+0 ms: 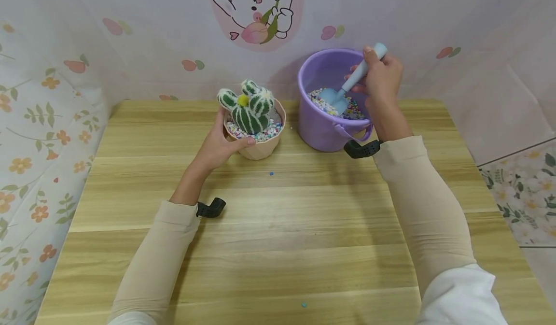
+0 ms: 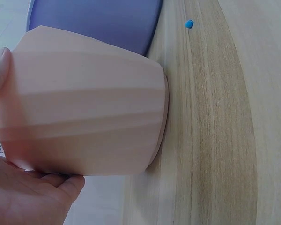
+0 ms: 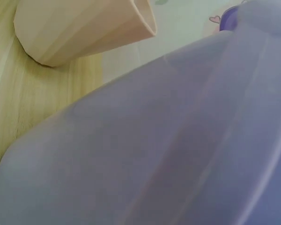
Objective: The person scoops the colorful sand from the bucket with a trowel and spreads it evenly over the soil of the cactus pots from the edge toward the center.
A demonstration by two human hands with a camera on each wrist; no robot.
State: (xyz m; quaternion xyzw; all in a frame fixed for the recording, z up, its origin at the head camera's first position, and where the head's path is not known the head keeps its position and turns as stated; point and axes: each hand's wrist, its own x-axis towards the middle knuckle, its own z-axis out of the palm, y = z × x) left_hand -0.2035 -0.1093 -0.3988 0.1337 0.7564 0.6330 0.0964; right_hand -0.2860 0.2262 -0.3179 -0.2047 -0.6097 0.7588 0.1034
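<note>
A flowerpot (image 1: 259, 150) is gripped by the left hand (image 1: 217, 145), a shovel (image 1: 356, 76) by the right hand (image 1: 384, 81); the table (image 1: 304, 233) is backed by cloth (image 1: 160, 21).

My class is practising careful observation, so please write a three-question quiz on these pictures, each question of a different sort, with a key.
1. True or false: the right hand holds a light-blue plastic scoop that reaches into the round purple plastic bucket.

2. Multiple choice: what does the left hand hold?
A) The peach-coloured, faceted pot
B) The bucket's handle
C) Nothing

3. Short answer: what colour is the small round tuft on the green, white-striped, fuzzy cactus?

Key: 1. True. 2. A. 3. Yellow.
</note>
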